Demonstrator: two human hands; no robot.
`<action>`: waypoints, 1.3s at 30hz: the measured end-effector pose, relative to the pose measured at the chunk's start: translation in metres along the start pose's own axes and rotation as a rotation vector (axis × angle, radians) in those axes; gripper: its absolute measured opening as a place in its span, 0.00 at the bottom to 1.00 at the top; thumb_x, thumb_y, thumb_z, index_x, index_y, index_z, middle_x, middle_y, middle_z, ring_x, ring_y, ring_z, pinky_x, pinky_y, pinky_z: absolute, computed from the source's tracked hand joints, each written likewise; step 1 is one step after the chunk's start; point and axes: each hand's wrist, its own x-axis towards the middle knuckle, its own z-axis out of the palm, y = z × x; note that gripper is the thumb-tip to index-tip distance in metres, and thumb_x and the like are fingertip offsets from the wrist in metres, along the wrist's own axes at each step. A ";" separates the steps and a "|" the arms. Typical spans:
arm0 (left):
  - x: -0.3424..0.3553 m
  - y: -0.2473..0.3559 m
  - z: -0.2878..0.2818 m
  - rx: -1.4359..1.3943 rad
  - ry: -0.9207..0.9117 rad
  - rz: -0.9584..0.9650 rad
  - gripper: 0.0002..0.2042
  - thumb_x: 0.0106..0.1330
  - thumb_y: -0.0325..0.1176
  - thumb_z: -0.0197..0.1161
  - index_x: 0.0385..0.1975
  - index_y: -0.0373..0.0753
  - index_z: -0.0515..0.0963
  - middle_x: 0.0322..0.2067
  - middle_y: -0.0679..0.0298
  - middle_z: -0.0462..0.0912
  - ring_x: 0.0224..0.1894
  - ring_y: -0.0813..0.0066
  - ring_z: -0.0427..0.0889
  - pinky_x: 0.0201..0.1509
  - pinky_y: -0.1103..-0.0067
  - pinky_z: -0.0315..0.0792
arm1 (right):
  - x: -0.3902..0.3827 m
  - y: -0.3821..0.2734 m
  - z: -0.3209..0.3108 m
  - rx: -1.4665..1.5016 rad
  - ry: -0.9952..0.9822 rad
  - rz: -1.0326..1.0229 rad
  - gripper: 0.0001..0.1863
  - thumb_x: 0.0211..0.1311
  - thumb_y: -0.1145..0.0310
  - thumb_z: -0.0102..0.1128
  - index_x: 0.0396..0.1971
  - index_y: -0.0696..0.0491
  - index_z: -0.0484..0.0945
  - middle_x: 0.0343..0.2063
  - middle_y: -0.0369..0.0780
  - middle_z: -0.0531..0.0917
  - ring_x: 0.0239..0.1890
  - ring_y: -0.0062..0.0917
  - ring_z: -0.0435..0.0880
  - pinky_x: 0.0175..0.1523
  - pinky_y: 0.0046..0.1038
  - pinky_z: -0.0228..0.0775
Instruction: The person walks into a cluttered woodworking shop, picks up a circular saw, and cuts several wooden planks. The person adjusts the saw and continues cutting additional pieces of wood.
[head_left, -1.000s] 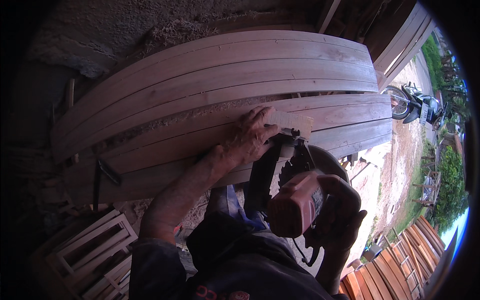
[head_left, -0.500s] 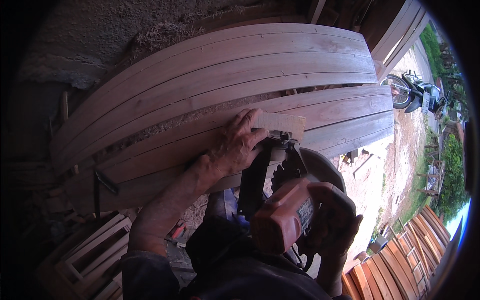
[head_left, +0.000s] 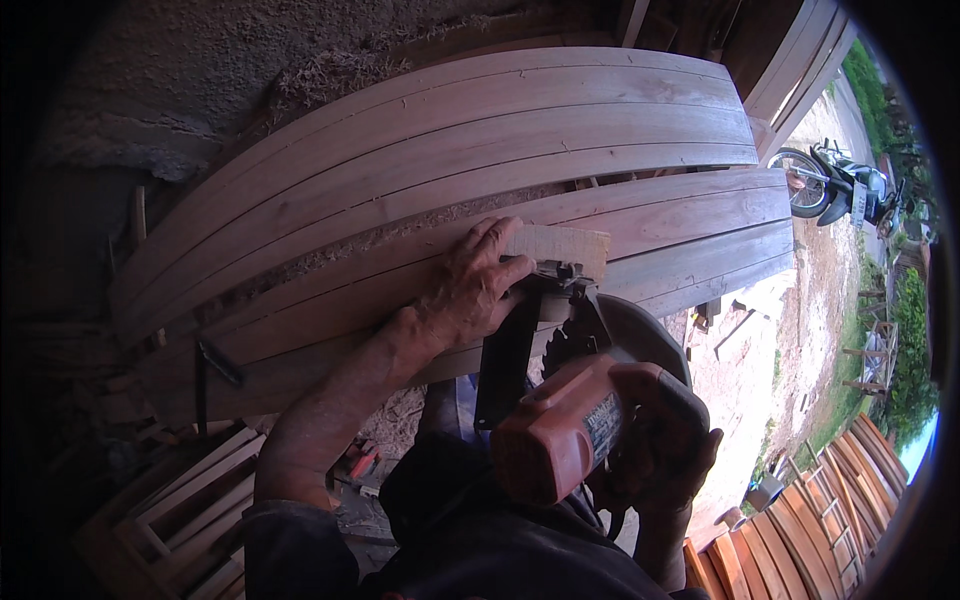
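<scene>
An orange circular saw is held tilted in front of my body, its toothed blade and rounded guard showing. My right hand is wrapped around its rear handle, the fingers partly in shadow. Beyond the blade, a short pale wood block lies against the front edge of the saw's dark base plate. My left hand grips the left end of this block, fingers bent over it and thumb side near the base plate. Beneath both are long curved planks.
More joined planks curve across the far side, separated by a gap with shavings. A dark clamp-like bar sits at the left. Slatted wooden frames lie lower left. Stacked boards and a motorcycle are outside at right.
The saw body has shifted slightly left and tilted a little. Both hands keep their holds, and the surroundings have drifted slightly right in view.
</scene>
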 end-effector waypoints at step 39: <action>0.001 0.001 -0.002 0.020 -0.050 -0.008 0.20 0.56 0.32 0.76 0.50 0.40 0.84 0.70 0.45 0.66 0.73 0.47 0.65 0.77 0.60 0.63 | -0.012 0.005 -0.013 -0.090 0.086 -0.024 0.49 0.73 0.25 0.28 0.65 0.58 0.71 0.47 0.42 0.80 0.45 0.26 0.81 0.50 0.31 0.75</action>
